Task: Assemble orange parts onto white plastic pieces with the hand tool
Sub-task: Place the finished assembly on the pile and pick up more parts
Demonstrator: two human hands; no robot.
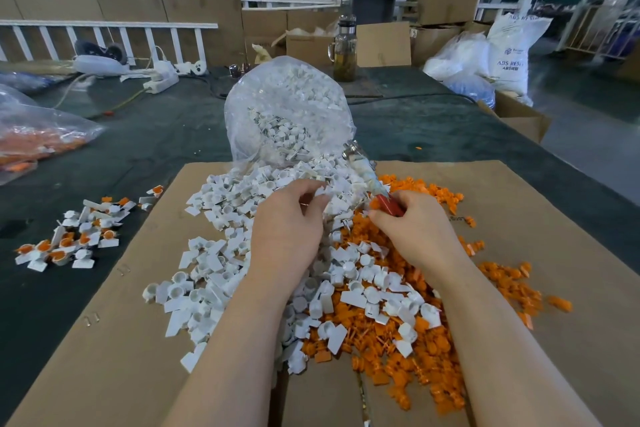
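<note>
- Left hand (289,218) pinched a white piece (320,191); right hand (408,222) gripped the red-handled hand tool (389,204).
- We judged: picking stage; next, seat an orange part (375,203).

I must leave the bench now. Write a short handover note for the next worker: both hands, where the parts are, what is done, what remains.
Left hand: pinches a white piece at the top of the white pile.
Right hand: grips the red-handled hand tool, tip pointing up toward the clear bag.
Parts: white pieces spill from the bag onto the cardboard sheet; loose orange parts lie on its right side, partly mixed with white.
Done: a small group of assembled pieces lies on the dark table, left of the cardboard.
Left: both big piles are still unassembled.
</note>
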